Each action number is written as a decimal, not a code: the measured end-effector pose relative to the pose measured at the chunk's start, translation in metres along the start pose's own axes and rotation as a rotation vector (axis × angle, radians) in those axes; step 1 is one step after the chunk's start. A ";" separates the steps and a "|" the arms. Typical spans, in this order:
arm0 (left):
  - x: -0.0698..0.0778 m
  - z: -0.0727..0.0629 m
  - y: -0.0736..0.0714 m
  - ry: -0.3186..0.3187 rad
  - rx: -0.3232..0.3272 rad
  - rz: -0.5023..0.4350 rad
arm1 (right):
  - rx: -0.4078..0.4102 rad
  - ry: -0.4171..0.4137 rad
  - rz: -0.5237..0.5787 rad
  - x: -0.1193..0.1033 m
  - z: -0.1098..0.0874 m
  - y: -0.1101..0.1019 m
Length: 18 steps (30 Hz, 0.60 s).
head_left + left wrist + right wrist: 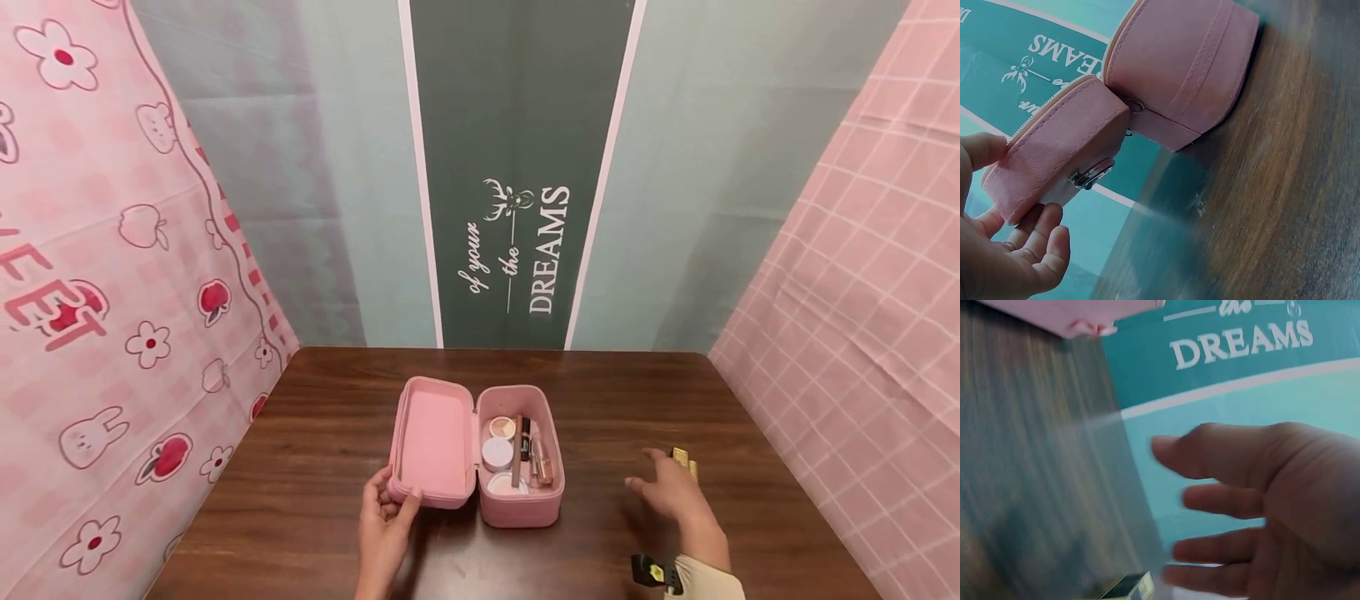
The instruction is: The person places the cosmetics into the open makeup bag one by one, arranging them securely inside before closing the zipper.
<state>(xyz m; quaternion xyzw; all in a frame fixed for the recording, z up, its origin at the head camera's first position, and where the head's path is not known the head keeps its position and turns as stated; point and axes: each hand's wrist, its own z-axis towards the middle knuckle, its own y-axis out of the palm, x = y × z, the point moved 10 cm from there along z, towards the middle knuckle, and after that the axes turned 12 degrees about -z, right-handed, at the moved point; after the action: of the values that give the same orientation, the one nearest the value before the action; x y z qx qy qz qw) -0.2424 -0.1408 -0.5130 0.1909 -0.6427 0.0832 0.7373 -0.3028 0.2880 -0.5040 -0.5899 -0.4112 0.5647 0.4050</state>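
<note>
Here, the left hand (386, 523) pinches the folded-back lid (437, 437) of the pink case (519, 512) — which sits on the table (300, 500), cosmetics (517, 454) inside — while the right hand (678, 493), loosely spread and holding nothing, hovers near small gold items (680, 456).

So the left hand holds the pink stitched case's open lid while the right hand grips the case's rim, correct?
Not the right hand: the head view shows it open, apart from the case. The left hand does hold the lid.
</note>
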 end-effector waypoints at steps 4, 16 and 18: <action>-0.002 0.000 0.000 -0.001 -0.006 -0.005 | 0.141 0.098 0.058 0.026 -0.002 -0.008; -0.002 0.001 0.000 0.022 -0.011 -0.010 | 0.387 0.347 0.296 0.088 -0.015 -0.005; -0.002 0.002 -0.001 0.018 -0.006 -0.010 | 0.372 0.361 0.314 0.092 -0.015 0.000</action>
<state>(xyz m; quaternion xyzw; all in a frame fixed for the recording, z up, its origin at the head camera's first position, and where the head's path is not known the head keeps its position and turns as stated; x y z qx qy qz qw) -0.2440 -0.1419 -0.5149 0.1911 -0.6352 0.0791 0.7442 -0.2858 0.3747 -0.5343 -0.6530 -0.1258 0.5719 0.4803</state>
